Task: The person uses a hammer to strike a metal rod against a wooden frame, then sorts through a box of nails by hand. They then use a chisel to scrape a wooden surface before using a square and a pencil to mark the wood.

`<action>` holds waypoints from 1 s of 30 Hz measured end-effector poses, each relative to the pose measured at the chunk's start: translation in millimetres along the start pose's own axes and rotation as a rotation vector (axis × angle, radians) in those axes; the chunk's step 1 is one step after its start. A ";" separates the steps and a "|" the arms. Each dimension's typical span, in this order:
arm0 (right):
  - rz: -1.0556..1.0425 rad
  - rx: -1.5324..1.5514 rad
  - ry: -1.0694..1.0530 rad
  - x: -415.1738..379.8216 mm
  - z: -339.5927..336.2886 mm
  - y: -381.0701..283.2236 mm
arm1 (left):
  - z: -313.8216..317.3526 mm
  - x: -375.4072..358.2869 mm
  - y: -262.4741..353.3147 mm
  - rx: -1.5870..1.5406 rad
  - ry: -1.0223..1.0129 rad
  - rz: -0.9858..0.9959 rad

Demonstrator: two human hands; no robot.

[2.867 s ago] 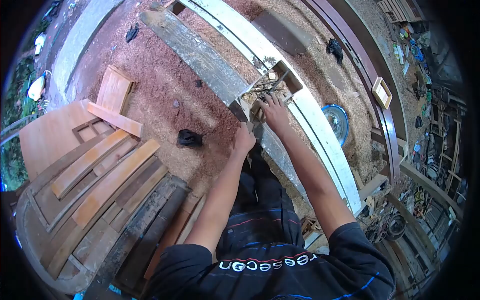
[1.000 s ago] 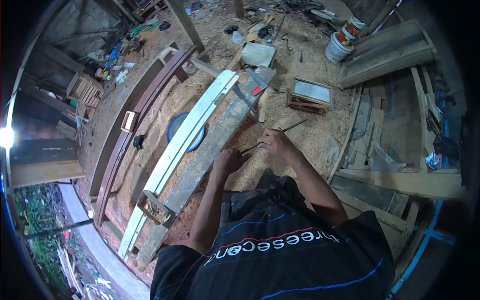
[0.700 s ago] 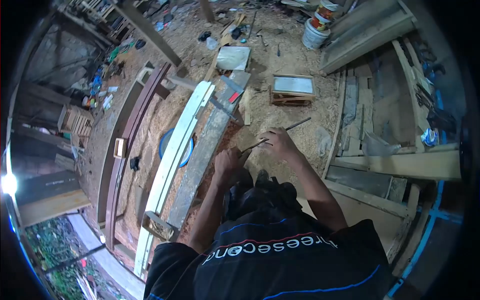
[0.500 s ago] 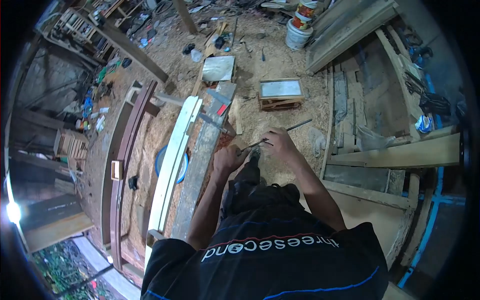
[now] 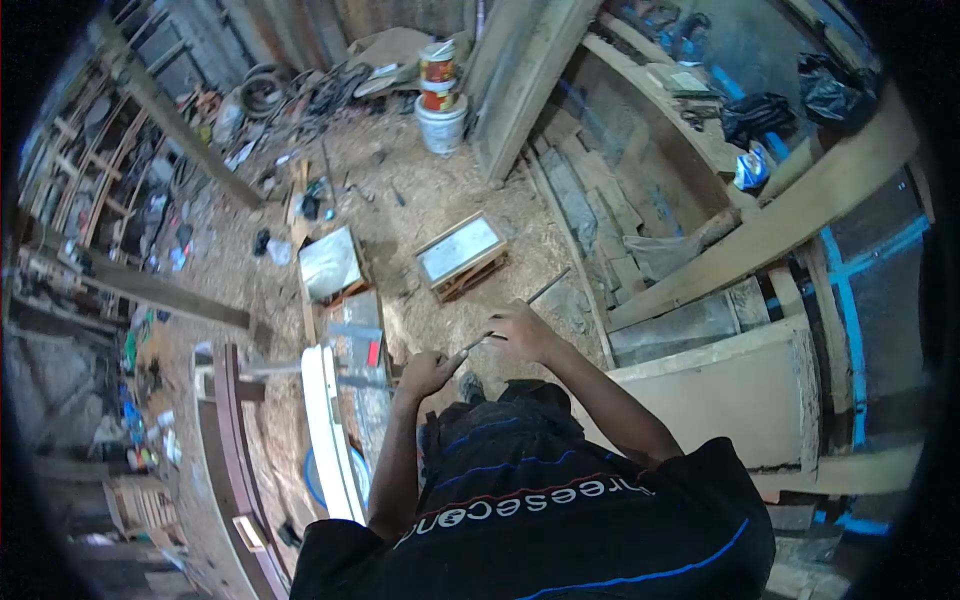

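My left hand (image 5: 428, 373) is closed around the near end of a thin dark rod (image 5: 549, 285). Farther along the same rod, my right hand (image 5: 518, 330) grips it with bent fingers, and the tip sticks out beyond that hand to the upper right. The rod slants across in front of my body, above the floor. A short stretch of it shows between the hands; the exact kind of tool is too small to make out. Below the hands a shoe (image 5: 471, 386) shows on the floor.
Left of me stand a worn plank bench (image 5: 368, 415) with a red-marked saw (image 5: 356, 331) and a white-painted board (image 5: 325, 415). Ahead are a small framed box (image 5: 460, 250) and stacked buckets (image 5: 441, 125). A pale panel (image 5: 715, 400) lies to my right.
The view has turned to the right and tilted up, so the bench and boxes sit farther left and lower. Both hands still hold the rod.
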State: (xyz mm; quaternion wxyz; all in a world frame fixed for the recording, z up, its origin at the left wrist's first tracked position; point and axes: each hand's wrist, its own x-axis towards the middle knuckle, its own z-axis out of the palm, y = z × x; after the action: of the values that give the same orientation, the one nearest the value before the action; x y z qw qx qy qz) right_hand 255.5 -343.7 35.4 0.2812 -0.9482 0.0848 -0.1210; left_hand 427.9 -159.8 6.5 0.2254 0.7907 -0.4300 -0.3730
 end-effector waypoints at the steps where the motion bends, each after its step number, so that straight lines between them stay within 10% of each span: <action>1: -0.011 -0.018 0.056 2.1 2.3 10.0 | -1.4 15.3 -1.3 0.013 -0.021 0.038; 30: 0.387 -0.050 0.319 38.5 -161.8 246.2 | -29.9 325.0 191.0 -0.156 -0.306 0.318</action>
State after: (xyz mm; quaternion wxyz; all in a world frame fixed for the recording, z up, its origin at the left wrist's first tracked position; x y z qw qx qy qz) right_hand 224.6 -639.3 37.5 0.2588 -0.8898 0.3109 -0.2111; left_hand 468.0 -535.3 25.7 0.2739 0.6273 -0.5482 -0.4805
